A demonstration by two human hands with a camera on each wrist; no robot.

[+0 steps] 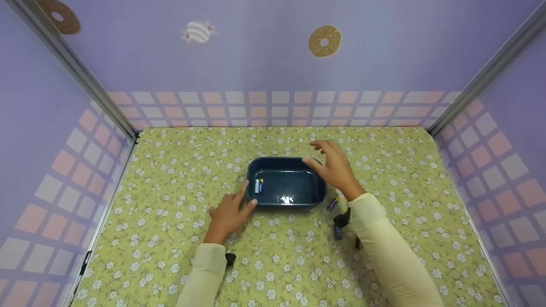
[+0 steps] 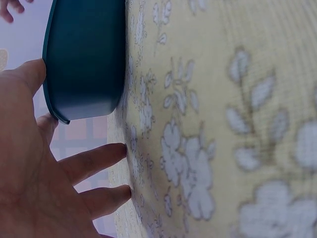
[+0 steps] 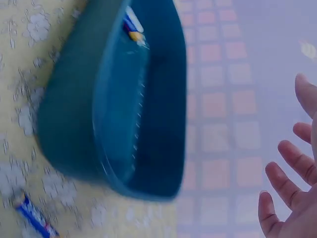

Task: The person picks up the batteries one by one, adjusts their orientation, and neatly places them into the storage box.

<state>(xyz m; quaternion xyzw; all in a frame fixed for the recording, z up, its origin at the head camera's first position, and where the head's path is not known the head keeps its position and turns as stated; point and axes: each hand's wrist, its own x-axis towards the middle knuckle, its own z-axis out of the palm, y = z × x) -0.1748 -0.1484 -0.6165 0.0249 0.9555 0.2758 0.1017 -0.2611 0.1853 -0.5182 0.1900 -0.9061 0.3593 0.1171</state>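
Observation:
A dark teal plastic tub (image 1: pixel 286 205) sits upright on the tabletop. Inside, at its left end, two small batteries (image 1: pixel 259 186) lie side by side, one pale and one blue with a yellow end. My left hand (image 1: pixel 228 213) is at the tub's left front corner, its thumb and a fingertip at the rim and other fingers spread toward the cloth. Over the tub's right back corner hovers my right hand (image 1: pixel 337 168), fingers loosely bent and nothing in them. A blue battery (image 1: pixel 332 204) with a yellow end lies outside, by the front right corner.
Another dark battery (image 1: pixel 337 233) lies nearer the front, beside the black wrist camera (image 1: pixel 341 219). A small dark piece (image 1: pixel 357 243) shows partly behind the right sleeve. Flowered cloth (image 1: pixel 170 179) covers the table, and patterned walls (image 1: pixel 273 64) enclose the back and sides.

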